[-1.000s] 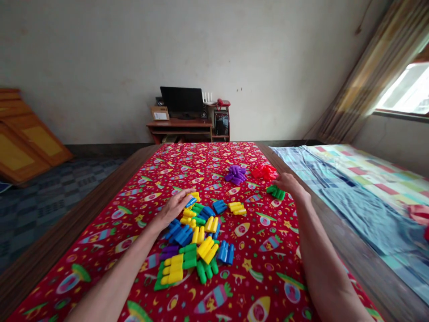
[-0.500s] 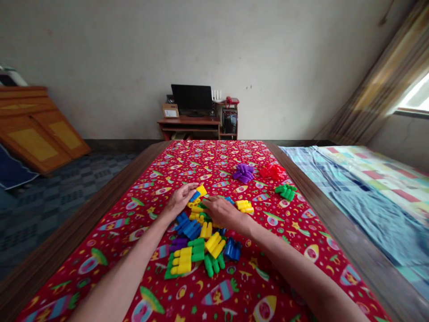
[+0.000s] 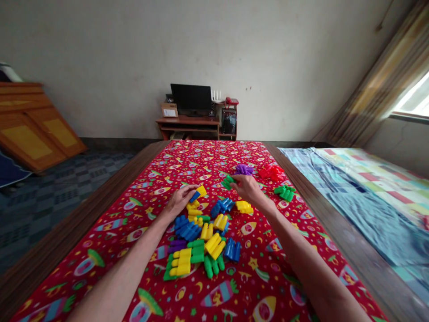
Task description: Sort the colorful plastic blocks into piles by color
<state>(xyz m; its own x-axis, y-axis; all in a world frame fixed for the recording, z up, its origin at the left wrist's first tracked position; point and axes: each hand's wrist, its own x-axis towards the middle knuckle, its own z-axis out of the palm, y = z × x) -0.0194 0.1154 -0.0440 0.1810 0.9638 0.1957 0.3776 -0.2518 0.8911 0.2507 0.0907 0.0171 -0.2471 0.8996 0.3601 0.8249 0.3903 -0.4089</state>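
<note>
My left hand (image 3: 181, 200) is closed on a blue toy block (image 3: 195, 196) at the upper left of a mixed pile; a yellow block (image 3: 201, 191) sits against it, and I cannot tell whether the two are joined. In my right hand (image 3: 247, 187) a green toy block (image 3: 228, 182) is pinched at the fingertips, above the cloth just in front of the purple blocks (image 3: 244, 169). Below the hands lies the pile of blue, yellow, green and purple blocks, with a yellow block (image 3: 215, 245) near its middle and a blue block (image 3: 232, 249) at its right edge.
Red blocks (image 3: 271, 172) and green blocks (image 3: 284, 193) lie in groups on the right of the patterned red tablecloth (image 3: 214, 154). Yellow blocks (image 3: 244, 206) sit nearer. A bed (image 3: 362, 201) adjoins the table's right side. A desk with a monitor (image 3: 191, 98) stands beyond.
My right hand has lifted away from the pile, moving right and farther off with a green block. Blue and yellow blocks it covered now show. My left hand has barely moved.
</note>
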